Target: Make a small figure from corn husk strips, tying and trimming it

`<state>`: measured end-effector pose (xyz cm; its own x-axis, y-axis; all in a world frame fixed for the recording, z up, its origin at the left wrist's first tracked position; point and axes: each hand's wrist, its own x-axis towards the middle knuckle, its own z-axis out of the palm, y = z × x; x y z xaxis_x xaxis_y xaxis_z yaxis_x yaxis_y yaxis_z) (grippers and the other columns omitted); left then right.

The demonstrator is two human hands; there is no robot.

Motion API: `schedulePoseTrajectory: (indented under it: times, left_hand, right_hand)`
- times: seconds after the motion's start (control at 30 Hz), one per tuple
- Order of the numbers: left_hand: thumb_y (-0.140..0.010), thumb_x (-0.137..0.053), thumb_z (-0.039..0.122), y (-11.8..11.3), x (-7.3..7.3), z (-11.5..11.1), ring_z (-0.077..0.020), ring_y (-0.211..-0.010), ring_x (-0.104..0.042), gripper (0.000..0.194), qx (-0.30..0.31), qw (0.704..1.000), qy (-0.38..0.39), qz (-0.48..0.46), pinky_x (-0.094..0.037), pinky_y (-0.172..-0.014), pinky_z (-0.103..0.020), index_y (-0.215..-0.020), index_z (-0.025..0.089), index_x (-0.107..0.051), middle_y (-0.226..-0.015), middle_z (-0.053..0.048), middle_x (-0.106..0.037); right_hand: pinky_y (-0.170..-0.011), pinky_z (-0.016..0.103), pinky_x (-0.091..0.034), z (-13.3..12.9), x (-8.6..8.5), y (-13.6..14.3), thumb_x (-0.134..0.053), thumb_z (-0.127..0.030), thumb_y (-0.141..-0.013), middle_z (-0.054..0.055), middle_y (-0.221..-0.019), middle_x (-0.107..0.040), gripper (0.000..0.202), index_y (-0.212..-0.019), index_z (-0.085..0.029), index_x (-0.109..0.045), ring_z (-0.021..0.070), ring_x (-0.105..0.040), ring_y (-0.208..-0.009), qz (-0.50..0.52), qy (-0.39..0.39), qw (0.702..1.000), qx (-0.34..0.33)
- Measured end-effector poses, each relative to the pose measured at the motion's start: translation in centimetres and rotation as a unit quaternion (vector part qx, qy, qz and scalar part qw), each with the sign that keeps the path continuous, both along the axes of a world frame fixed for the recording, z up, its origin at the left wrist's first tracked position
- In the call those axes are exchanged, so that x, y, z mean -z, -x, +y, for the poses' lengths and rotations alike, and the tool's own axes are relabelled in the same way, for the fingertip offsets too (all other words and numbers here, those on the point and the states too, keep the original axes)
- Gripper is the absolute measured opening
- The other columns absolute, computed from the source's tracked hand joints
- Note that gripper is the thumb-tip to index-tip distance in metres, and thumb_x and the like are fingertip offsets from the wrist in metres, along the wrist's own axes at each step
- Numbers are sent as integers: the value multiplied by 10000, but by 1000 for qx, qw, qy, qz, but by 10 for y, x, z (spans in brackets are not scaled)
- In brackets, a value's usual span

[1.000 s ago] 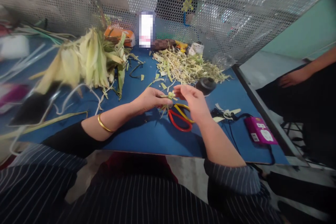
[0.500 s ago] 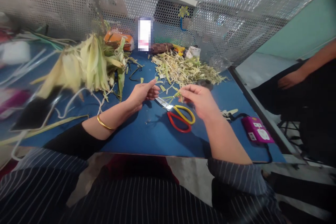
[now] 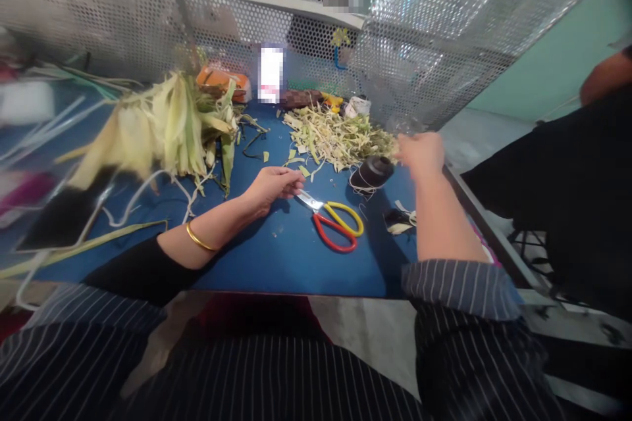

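Observation:
My left hand (image 3: 276, 189) is closed, fingertips pinched together just above the blade tips of the scissors (image 3: 338, 222), which lie on the blue table with one yellow and one red handle. What the pinch holds, if anything, is too small to make out. At the right end of the heap of cut husk pieces (image 3: 340, 135) is my right hand (image 3: 419, 152); its fingertips are at the heap's edge and partly blurred. A spool of dark thread (image 3: 374, 172) sits between the scissors and my right hand.
A bundle of corn husks (image 3: 170, 125) lies at the left, with an orange packet (image 3: 224, 83) behind it. A lit phone (image 3: 271, 75) stands by the perforated panel. Another person in dark clothes (image 3: 553, 171) is at the right.
My right hand has moved right and away from the scissors, to the far end of the heap. The green strands near the blades are gone from there. My left fingers have closed together.

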<state>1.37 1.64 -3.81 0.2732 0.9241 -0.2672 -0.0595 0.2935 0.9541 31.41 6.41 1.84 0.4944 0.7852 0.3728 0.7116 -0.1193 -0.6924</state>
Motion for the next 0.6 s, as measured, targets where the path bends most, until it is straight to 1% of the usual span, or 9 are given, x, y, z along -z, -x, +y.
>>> schedulePoseTrajectory:
  times: [0.07,0.13,0.2,0.3,0.33,0.37,0.43,0.5,0.6]
  left_hand:
    - [-772,-662,316,-1,-2,-1,-79,-553,-578,177,-4,1000,2,6,-440,-570,-229,-694,160,-694,-656,-38,-650]
    - [-778,-652,283,-3,-2,-3,-78,-547,-579,162,-6,1000,3,9,-432,-559,-224,-689,154,-691,-642,-35,-643]
    - [-786,-641,265,-3,-2,-3,-77,-548,-581,158,-12,1000,-1,3,-428,-551,-217,-695,147,-692,-642,-34,-639]
    - [-796,-630,270,-3,-1,-2,-64,-518,-553,176,-44,999,-16,-21,-425,-537,-207,-689,142,-683,-642,-28,-636]
    - [-798,-630,283,-2,-1,-1,-62,-512,-546,187,-61,997,-22,-29,-423,-532,-204,-686,141,-677,-643,-26,-636]
    - [-797,-631,301,-1,-2,1,-61,-509,-544,201,-78,996,-29,-35,-420,-524,-200,-684,140,-671,-644,-24,-635]
    - [-793,-634,343,1,-2,4,-66,-521,-554,231,-106,993,-43,-35,-413,-511,-193,-694,137,-665,-654,-24,-636]
    - [-790,-630,371,3,-2,6,-73,-536,-564,252,-113,992,-58,-24,-409,-504,-191,-709,135,-666,-664,-26,-638]
    - [-801,-603,357,5,-2,6,-81,-548,-569,243,-80,993,-87,9,-413,-520,-197,-726,136,-672,-673,-35,-651]
  right_hand:
    - [-787,420,-422,-21,5,20,-602,-214,-776,147,-835,-660,108,-832,-124,-618,285,-607,-887,-103,-29,993,49]
    - [-761,371,-399,-48,10,55,-527,-267,-848,120,-908,-673,203,-988,-150,-617,247,-601,-851,-228,-77,970,22]
    - [-722,335,-369,-75,18,95,-445,-281,-904,91,-890,-674,218,-980,-168,-615,210,-584,-784,-330,-120,934,-71]
    - [-683,328,-317,-103,35,147,-391,-240,-931,56,-741,-644,246,-813,-176,-597,185,-548,-698,-461,-102,832,-291]
    - [-675,332,-305,-106,42,158,-383,-232,-935,59,-720,-634,256,-796,-167,-589,189,-544,-695,-480,-87,806,-336]
    - [-676,338,-300,-108,49,166,-371,-230,-941,69,-725,-633,269,-795,-159,-585,195,-545,-706,-486,-75,795,-354]
    - [-677,336,-301,-104,62,170,-369,-279,-951,98,-779,-645,285,-834,-144,-591,206,-557,-746,-466,-32,801,-376]
    - [-657,313,-311,-96,72,164,-387,-367,-948,102,-825,-657,312,-858,-151,-592,196,-566,-746,-395,20,839,-373]
    - [-622,277,-325,-81,81,150,-395,-463,-931,59,-812,-666,339,-864,-189,-582,171,-577,-709,-265,71,892,-359]
